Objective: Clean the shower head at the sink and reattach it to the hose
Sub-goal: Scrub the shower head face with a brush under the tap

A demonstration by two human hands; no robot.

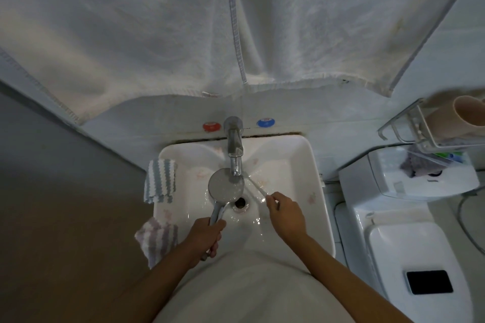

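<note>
The left hand (207,235) grips the shower head (226,185) by its handle, long axis running up-frame, face upward under the faucet (234,149). The right hand (284,214) pinches a thin brush (258,189) angled toward the upper left.

I see dim light, white towels (157,34) hanging on the wall, a toilet (399,244) at right, brown floor (65,217)

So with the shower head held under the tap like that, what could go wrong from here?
Water hitting the flat face of the shower head could splash out of the sink onto the striped cloths on its left rim. The left hand holds only the wet handle, so its grip might slip. The thin brush pinched by the right hand could drop towards the open drain.
</note>
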